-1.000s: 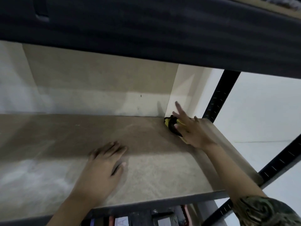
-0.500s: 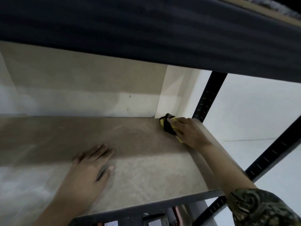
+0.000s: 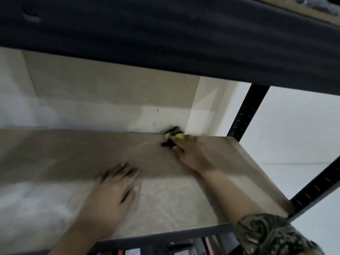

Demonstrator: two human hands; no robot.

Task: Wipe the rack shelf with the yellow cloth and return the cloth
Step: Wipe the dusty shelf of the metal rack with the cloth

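Note:
The rack shelf (image 3: 73, 159) is a tan board with a dusty pale patch at its front left. My right hand (image 3: 195, 155) presses the yellow cloth (image 3: 173, 136), which has dark parts, onto the board at its back edge near the right rear corner; most of the cloth is under my fingers. My left hand (image 3: 110, 197) lies flat on the board near the front, fingers spread, holding nothing. The frame is blurred by motion.
A dark beam of the shelf above (image 3: 165, 37) hangs low across the top. Black perforated uprights stand at the rear right (image 3: 246, 113) and front right (image 3: 316, 186). A cream wall (image 3: 92, 100) backs the shelf. Items show below the front edge (image 3: 156, 249).
My right hand has slid the cloth leftward along the back edge, away from the right rear corner. My left hand has stayed flat on the board.

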